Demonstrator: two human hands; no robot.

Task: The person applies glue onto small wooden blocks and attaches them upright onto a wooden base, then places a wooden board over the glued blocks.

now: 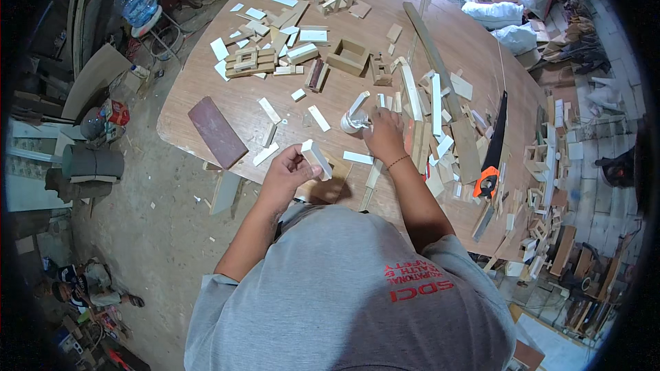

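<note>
My left hand (pixel 283 173) is closed around a short pale wood block (pixel 315 159), held just over the table's near edge. Right of centre, my right hand (pixel 385 133) reaches over the table with its fingers curled down. Its thumb side meets a small white cup (pixel 353 122), out of which a flat wooden stick (pixel 359 102) leans to the right. Whatever lies under the right fingers is hidden. Small upright wood pieces (pixel 389 102) stand just past those fingertips. A pale strip (pixel 357 158) lies between the two hands.
On the brown table (pixel 275 113) lie a dark red board (pixel 217 132), an open wooden box (pixel 348 57) and many scattered offcuts (pixel 302 51). A handsaw (pixel 491 158) with an orange handle rests at right, near long wood strips (pixel 440 62). A water bottle (pixel 135 3) stands on a stool at far left.
</note>
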